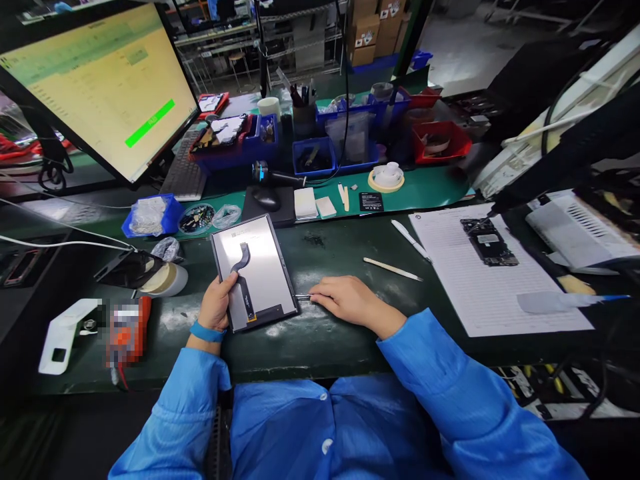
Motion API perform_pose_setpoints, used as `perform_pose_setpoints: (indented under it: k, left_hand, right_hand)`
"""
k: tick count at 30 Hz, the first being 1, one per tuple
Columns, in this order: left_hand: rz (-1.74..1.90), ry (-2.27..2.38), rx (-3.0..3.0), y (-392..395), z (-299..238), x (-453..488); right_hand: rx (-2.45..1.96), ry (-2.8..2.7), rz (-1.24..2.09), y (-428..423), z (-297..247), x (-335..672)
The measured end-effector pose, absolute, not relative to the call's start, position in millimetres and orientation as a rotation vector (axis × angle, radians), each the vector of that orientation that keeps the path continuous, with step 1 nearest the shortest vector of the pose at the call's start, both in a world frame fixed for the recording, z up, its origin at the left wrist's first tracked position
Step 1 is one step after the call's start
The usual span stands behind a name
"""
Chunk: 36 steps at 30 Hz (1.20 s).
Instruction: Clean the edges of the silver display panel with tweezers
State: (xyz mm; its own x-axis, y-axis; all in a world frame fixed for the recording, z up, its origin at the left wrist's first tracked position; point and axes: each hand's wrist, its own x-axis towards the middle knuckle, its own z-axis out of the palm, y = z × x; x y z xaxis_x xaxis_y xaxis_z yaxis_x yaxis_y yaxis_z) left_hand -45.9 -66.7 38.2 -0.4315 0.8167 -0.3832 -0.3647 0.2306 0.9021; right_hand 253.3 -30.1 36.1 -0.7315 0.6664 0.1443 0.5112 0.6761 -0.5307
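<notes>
Head view: my left hand [215,303] clamps the panel [267,270] beside my right hand [350,301], presumably for steadiness. Its right-side fingers pinch a tool [303,296].

I see left hand [213,305] left of centre — gripping, thumb on top, other fingers mostly hidden. Right hand [347,300] mid-frame, back up, thumb and fingertips pinched, pointing left — left forearm [181,397] at lower left, right forearm [453,373] lower right.

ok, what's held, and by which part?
Left hand: LCD panel, by its left edge. Right hand: slim metal tool, pinched; gripped part hidden.
</notes>
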Motion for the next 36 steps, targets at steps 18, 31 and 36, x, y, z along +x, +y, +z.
perform_pose_setpoints:
  k: [18, 31, 36]
  left_hand:
    - [1.448, 1.405, 0.446, -66.6, 37.0, -47.2]
    - [1.448, 1.421, 0.435, -67.2, 41.1, -44.1]
    - [1.446, 1.417, 0.45, -67.3, 39.0, -45.4]
  right_hand:
    - [-0.96, -2.514, 0.767, -30.5, 37.4, 253.1]
    - [-0.953, -2.558, 0.765, -30.6, 41.1, 253.3]
    - [-0.935, -2.581, 0.724, -30.6, 41.1, 254.0]
